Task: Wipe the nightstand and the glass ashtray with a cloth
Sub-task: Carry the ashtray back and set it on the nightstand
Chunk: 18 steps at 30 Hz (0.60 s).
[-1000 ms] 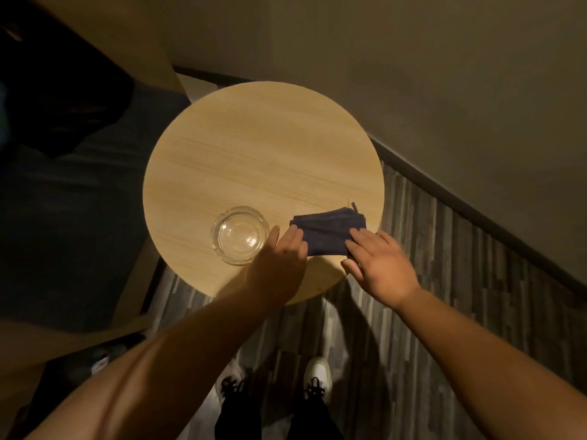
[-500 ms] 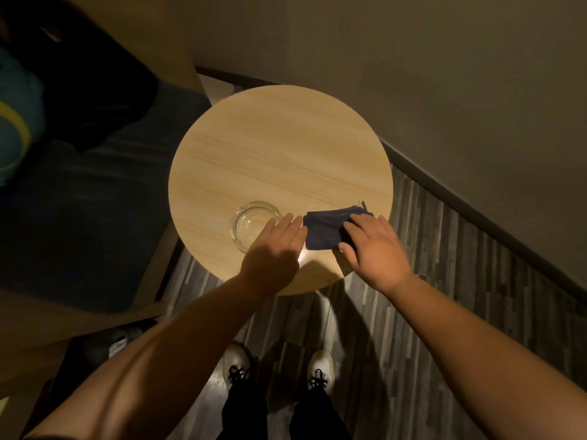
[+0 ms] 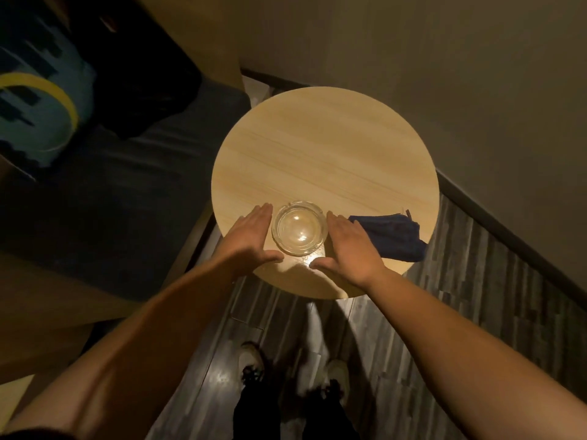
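Note:
A clear glass ashtray (image 3: 300, 228) stands near the front edge of the round light-wood nightstand (image 3: 324, 154). My left hand (image 3: 251, 238) lies flat just left of the ashtray, fingers together, thumb curving under its near rim. My right hand (image 3: 349, 246) mirrors it on the right side, thumb pointing inward. Both hands flank the ashtray without clearly gripping it. A folded dark blue cloth (image 3: 395, 238) lies on the tabletop right of my right hand, partly over the table's edge.
A dark bed or sofa (image 3: 104, 201) with a patterned cushion (image 3: 35, 100) sits left of the nightstand. A beige wall (image 3: 444, 74) with dark skirting runs behind and to the right. My shoes (image 3: 254, 360) stand on grey wood-plank floor.
Both hands left the cloth and moved left to either side of the ashtray. The cloth now lies free on the table. The camera view shifted, placing the table further right.

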### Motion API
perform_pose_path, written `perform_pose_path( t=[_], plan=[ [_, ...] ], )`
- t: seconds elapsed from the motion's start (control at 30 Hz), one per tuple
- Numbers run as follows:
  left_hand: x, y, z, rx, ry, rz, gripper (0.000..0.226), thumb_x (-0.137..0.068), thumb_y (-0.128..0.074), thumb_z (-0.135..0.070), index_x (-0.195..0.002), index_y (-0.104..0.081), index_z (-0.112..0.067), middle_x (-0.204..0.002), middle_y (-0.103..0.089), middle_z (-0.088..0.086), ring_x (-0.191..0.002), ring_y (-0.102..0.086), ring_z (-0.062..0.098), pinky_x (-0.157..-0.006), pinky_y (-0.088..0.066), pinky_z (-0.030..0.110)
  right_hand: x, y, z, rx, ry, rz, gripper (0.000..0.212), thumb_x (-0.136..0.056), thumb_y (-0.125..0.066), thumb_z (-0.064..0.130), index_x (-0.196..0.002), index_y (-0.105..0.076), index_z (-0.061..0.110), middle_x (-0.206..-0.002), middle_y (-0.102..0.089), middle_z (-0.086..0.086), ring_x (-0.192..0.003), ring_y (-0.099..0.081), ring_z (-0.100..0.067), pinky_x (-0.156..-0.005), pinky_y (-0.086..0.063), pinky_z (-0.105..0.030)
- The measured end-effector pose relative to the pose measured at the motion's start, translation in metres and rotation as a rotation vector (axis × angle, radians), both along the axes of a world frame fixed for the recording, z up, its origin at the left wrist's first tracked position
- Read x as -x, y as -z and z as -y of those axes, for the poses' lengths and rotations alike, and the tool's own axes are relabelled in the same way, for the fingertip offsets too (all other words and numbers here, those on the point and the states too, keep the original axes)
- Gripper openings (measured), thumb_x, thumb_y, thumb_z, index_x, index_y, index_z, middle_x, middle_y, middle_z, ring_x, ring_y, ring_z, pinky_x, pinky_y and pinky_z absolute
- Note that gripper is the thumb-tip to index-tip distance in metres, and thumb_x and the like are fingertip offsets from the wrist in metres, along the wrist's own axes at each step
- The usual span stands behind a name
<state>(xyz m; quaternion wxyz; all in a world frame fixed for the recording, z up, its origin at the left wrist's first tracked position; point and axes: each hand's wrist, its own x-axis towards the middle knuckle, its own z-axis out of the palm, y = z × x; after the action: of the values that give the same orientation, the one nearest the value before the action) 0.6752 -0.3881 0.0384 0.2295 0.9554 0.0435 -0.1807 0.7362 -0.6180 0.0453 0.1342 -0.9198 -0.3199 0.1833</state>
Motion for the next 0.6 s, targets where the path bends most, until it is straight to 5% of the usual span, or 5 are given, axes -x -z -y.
perform_pose_path(
  t=[0.27,0.43,0.6],
  plan=[
    [-0.010,0.024,-0.004,0.177,0.070,0.108,0.094,-0.079,-0.065,-0.059,-0.149,-0.020,-0.016,-0.154,-0.031,0.003,-0.140,-0.027,0.019,-0.117,-0.014,0.044,-0.004,0.023,-0.007,-0.110,0.081,0.066,0.086,-0.074,-0.069,0.055,-0.140,-0.033,0.013,-0.133,-0.052,-0.007,-0.124,-0.043,-0.024,-0.114,-0.017,-0.043],
    [0.004,0.011,-0.005,0.409,0.005,0.178,0.082,-0.079,-0.070,-0.052,-0.144,-0.031,-0.022,-0.142,-0.045,-0.004,-0.124,-0.044,0.016,-0.105,-0.035,0.047,0.002,0.017,-0.009,-0.168,0.089,0.024,0.090,-0.076,-0.070,0.053,-0.145,-0.030,0.012,-0.142,-0.046,-0.009,-0.132,-0.037,-0.024,-0.115,-0.014,-0.040],
    [0.028,-0.026,-0.008,0.452,-0.161,0.161,0.090,-0.073,-0.075,-0.051,-0.145,-0.021,-0.040,-0.148,-0.038,-0.008,-0.132,-0.037,0.010,-0.107,-0.034,0.038,0.005,-0.019,-0.018,-0.218,0.035,-0.023,0.092,-0.075,-0.074,0.047,-0.147,-0.028,0.012,-0.146,-0.042,-0.009,-0.133,-0.037,-0.025,-0.110,-0.027,-0.035]
  ],
)
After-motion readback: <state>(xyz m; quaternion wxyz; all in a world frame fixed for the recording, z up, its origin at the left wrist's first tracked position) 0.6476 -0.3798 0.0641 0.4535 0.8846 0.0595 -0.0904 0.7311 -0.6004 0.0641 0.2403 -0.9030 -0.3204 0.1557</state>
